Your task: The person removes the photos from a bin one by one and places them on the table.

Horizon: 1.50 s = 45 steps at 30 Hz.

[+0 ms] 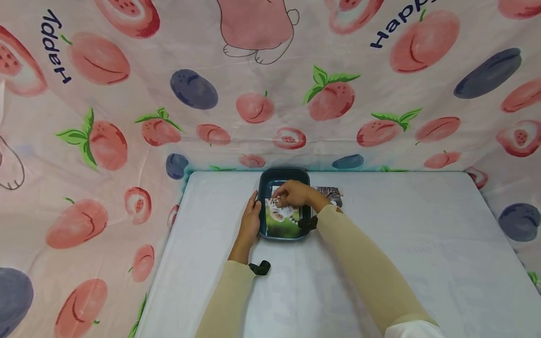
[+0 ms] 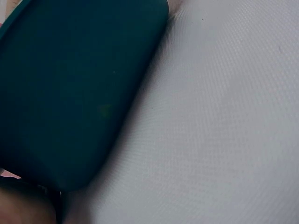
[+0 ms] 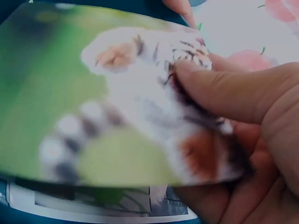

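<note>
A dark teal tray [image 1: 284, 171] stands at the far edge of the white table, its side wall [image 2: 79, 93] filling much of the left wrist view. My left hand [image 1: 250, 220] grips its left side, thumb by the rim. Over the tray, my right hand [image 1: 296, 193] pinches a photo card [image 1: 281, 230] of a white tiger cub on green. In the right wrist view the thumb [image 3: 224, 88] presses on the card's face, with the other fingers behind it. Another white-bordered picture card [image 3: 112, 207] lies below, inside the tray.
A picture card of a striped grey animal [image 1: 330, 193] lies on the white tabletop [image 1: 405, 244], just right of the tray and partly behind the right forearm. A fruit-printed cloth [image 1: 270, 136] hangs directly behind the table and around its sides.
</note>
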Each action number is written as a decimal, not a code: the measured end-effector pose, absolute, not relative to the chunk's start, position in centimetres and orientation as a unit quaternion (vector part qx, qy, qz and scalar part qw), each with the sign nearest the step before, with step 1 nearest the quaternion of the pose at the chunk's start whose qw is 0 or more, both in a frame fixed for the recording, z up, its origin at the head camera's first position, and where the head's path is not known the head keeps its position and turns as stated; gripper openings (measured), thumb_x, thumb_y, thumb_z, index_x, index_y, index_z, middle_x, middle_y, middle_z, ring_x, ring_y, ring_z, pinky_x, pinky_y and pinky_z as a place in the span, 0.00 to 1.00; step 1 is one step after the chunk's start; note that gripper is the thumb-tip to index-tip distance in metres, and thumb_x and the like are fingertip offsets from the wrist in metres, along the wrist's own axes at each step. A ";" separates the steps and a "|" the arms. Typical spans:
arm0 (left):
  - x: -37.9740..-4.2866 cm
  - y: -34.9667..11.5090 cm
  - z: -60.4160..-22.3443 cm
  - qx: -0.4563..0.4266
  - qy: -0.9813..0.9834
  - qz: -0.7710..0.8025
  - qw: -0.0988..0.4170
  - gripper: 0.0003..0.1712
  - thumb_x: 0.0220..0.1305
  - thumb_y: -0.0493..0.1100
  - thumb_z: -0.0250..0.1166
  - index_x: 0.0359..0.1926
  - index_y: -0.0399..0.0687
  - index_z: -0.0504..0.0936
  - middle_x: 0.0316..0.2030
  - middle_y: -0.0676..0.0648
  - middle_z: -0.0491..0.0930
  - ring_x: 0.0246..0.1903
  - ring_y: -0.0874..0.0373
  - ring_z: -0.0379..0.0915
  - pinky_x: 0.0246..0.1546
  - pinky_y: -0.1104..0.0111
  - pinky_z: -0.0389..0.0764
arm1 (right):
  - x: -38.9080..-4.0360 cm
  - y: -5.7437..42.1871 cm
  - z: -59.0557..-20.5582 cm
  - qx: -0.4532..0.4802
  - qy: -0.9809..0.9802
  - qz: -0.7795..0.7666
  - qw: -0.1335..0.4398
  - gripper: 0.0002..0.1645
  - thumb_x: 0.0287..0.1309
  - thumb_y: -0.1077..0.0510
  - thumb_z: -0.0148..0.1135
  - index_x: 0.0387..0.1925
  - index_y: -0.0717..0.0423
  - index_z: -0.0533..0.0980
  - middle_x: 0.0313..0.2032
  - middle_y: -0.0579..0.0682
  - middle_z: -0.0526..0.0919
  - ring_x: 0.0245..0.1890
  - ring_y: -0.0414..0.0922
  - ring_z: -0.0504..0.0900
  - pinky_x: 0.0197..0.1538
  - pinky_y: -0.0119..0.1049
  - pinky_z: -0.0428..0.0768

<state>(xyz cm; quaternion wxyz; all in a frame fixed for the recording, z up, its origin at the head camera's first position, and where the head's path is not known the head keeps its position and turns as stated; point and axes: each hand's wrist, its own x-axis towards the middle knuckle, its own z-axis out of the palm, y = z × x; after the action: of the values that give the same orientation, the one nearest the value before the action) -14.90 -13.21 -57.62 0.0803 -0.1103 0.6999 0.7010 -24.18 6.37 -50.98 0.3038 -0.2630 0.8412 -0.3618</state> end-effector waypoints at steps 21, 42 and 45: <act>-15.1 -13.0 -57.8 -0.123 0.692 0.707 0.082 0.29 0.81 0.55 0.47 0.79 0.70 0.58 0.80 0.48 0.53 0.79 0.48 0.48 0.78 0.49 0.53 | -23.6 11.9 -48.7 -0.175 0.826 -0.483 0.232 0.18 0.64 0.47 0.70 0.54 0.41 0.83 0.31 0.50 0.79 0.20 0.45 0.67 0.28 0.41 0.73; -14.9 -13.0 -57.6 -0.127 0.709 0.689 0.077 0.29 0.82 0.56 0.46 0.79 0.72 0.57 0.81 0.49 0.52 0.80 0.48 0.46 0.79 0.48 0.50 | -21.5 22.3 -48.7 -0.132 0.844 -0.487 0.181 0.24 0.62 0.42 0.70 0.57 0.44 0.83 0.44 0.56 0.80 0.22 0.47 0.71 0.27 0.43 0.77; -15.0 -13.0 -57.6 -0.130 0.707 0.691 0.079 0.29 0.82 0.56 0.46 0.79 0.73 0.57 0.81 0.50 0.52 0.80 0.48 0.46 0.79 0.48 0.51 | -20.9 23.5 -49.4 -0.127 0.846 -0.483 0.187 0.24 0.62 0.42 0.70 0.57 0.45 0.83 0.43 0.56 0.80 0.21 0.46 0.71 0.27 0.46 0.77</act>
<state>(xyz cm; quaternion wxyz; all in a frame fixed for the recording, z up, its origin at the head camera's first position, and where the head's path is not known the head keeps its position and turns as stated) -14.95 -13.05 -57.62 0.0786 -0.1300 0.7071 0.6906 -20.93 23.50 -49.40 0.1869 -0.1265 0.8463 -0.4826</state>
